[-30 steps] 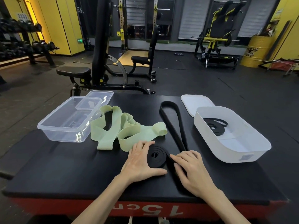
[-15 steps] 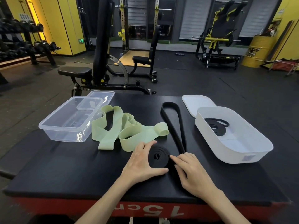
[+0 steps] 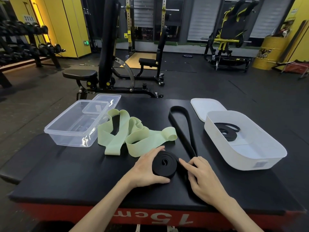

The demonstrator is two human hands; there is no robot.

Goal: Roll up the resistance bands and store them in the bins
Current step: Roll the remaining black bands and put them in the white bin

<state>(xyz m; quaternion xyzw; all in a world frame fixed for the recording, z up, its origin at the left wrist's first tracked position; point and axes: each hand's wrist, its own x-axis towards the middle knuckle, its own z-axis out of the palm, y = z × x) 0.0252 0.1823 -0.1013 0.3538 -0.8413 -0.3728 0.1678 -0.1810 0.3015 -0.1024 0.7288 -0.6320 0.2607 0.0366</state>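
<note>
A black resistance band [image 3: 164, 163] lies partly rolled into a flat coil on the black platform; its unrolled loop [image 3: 182, 124] stretches away toward the far edge. My left hand [image 3: 147, 168] cups the coil's left side, fingers and thumb curled round it. My right hand [image 3: 202, 174] presses the band's tail against the coil with fingers extended. A light green band [image 3: 133, 134] lies crumpled to the left. The white bin [image 3: 260, 158] on the right holds one rolled black band [image 3: 227, 131]. An empty clear bin [image 3: 71, 129] stands at the left.
A white lid [image 3: 204, 106] lies behind the white bin, a clear lid [image 3: 107, 99] behind the clear bin. The platform's red front edge [image 3: 150, 218] is just below my wrists. Weight benches and a dumbbell rack stand on the gym floor beyond.
The coil has grown slightly as more band was wound on, and the loose loop is a little shorter. Both hands stay at the coil.
</note>
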